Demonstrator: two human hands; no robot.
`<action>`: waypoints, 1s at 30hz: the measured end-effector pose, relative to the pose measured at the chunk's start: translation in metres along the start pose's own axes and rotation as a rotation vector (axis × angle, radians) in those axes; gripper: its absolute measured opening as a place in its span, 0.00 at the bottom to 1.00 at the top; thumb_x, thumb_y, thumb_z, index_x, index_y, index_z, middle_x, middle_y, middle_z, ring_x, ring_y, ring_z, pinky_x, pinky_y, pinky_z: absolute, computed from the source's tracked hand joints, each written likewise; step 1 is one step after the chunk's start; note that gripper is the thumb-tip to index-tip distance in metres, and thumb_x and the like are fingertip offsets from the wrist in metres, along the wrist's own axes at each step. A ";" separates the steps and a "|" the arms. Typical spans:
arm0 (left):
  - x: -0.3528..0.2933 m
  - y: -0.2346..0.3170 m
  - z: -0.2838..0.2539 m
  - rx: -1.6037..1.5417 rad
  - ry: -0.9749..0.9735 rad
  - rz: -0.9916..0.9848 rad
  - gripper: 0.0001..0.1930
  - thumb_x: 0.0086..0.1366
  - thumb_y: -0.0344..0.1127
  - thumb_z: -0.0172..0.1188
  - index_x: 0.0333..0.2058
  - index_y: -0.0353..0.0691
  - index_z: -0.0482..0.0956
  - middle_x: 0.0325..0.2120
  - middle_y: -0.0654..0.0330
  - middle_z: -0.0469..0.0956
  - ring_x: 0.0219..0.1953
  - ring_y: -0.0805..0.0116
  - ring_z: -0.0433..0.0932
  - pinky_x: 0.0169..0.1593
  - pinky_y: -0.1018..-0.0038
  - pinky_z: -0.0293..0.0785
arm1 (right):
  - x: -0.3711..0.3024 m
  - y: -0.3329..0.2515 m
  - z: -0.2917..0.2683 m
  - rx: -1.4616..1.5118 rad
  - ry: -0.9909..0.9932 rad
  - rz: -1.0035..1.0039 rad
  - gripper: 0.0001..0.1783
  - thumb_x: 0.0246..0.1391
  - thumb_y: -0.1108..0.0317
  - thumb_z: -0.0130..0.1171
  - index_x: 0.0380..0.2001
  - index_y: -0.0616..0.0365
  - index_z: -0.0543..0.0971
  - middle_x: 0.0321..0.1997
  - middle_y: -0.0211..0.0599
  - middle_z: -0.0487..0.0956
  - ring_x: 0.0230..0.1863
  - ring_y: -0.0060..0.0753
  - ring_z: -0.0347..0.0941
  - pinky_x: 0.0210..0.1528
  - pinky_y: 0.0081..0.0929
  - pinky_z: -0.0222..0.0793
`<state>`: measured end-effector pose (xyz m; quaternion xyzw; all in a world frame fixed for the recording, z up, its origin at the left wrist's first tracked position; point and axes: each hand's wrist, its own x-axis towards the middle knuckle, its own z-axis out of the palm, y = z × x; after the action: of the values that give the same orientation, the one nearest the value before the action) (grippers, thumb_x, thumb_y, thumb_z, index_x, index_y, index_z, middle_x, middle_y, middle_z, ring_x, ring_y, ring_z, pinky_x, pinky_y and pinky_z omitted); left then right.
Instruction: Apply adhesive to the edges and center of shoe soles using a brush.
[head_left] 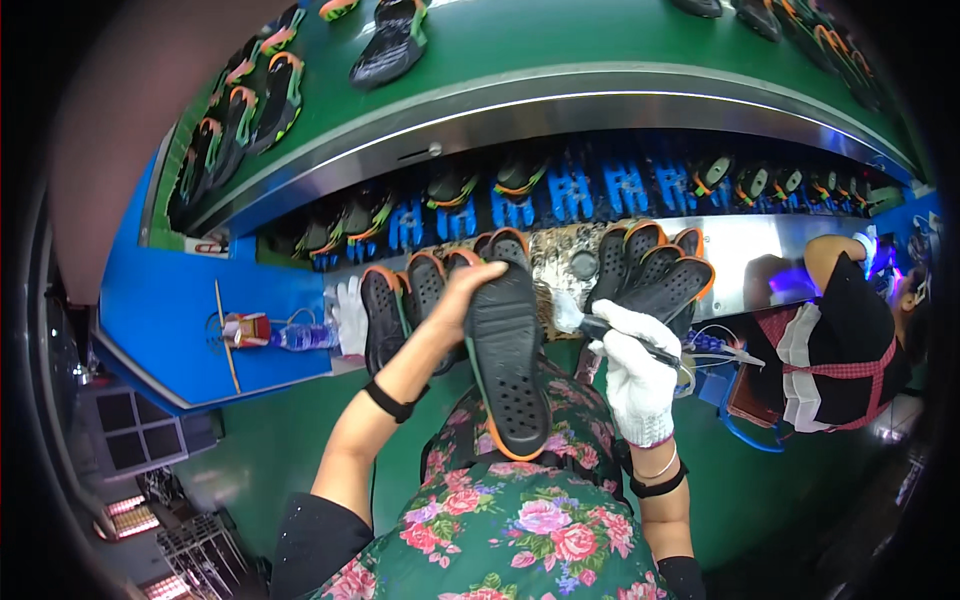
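Note:
My bare left hand [462,292] grips a black shoe sole [508,355] by its upper end, thumb across the edge. The sole hangs upright before my chest, with small holes in its lower half, ridges above and an orange rim at the bottom. In a white knit glove, my right hand [640,375] is closed around the dark handle of a brush [570,314]. The pale brush head points left, apart from the held sole, near a stained work patch [565,245]. More black soles [382,312] lean left of the held one, and a fanned stack of soles [665,288] lies to the right.
A metal-edged green conveyor [600,40] carries shoes beyond the bench. Beneath it runs a row of blue holders [570,192], some bearing shoes. A plastic bottle [305,337] and a white glove [350,315] lie at the left. A co-worker [830,340] sits close on the right.

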<state>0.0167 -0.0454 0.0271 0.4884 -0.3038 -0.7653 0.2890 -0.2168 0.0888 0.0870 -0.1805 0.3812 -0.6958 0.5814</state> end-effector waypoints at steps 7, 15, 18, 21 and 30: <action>-0.043 -0.082 0.012 -0.654 -0.490 -0.286 0.57 0.61 0.84 0.32 0.71 0.36 0.56 0.66 0.37 0.64 0.64 0.41 0.70 0.69 0.49 0.62 | 0.000 0.004 0.037 -0.028 -0.027 0.092 0.15 0.51 0.84 0.63 0.45 0.72 0.82 0.49 0.51 0.83 0.42 0.35 0.82 0.45 0.29 0.81; -0.049 -0.062 0.028 -0.720 -0.495 -0.226 0.60 0.55 0.89 0.24 0.60 0.35 0.69 0.42 0.47 0.80 0.38 0.55 0.82 0.47 0.60 0.79 | 0.006 0.006 0.045 -0.235 -0.059 0.049 0.14 0.55 0.80 0.64 0.46 0.71 0.83 0.36 0.43 0.85 0.28 0.26 0.81 0.28 0.20 0.78; -0.054 -0.030 0.042 -0.775 -0.347 -0.202 0.61 0.54 0.90 0.24 0.59 0.36 0.70 0.40 0.46 0.80 0.38 0.55 0.81 0.47 0.59 0.79 | 0.015 0.010 0.044 -0.491 -0.179 -0.235 0.12 0.51 0.80 0.67 0.40 0.68 0.85 0.41 0.43 0.86 0.36 0.27 0.83 0.37 0.23 0.79; -0.055 -0.018 0.052 -0.868 -0.441 -0.088 0.56 0.58 0.87 0.24 0.64 0.43 0.68 0.48 0.50 0.79 0.46 0.56 0.81 0.51 0.58 0.78 | 0.025 0.005 0.053 -0.624 -0.234 -0.424 0.12 0.52 0.83 0.65 0.42 0.69 0.84 0.37 0.43 0.85 0.26 0.26 0.79 0.29 0.21 0.75; -0.066 -0.024 0.077 -0.450 -0.249 0.098 0.52 0.63 0.82 0.32 0.70 0.43 0.59 0.64 0.55 0.68 0.64 0.56 0.69 0.67 0.58 0.65 | 0.035 -0.008 0.058 -1.214 -0.347 -0.942 0.18 0.48 0.74 0.64 0.46 0.60 0.85 0.51 0.45 0.84 0.50 0.47 0.81 0.50 0.36 0.75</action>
<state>-0.0346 0.0333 0.0726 0.2986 -0.1823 -0.8529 0.3876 -0.1911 0.0373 0.1237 -0.7150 0.4817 -0.5010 0.0763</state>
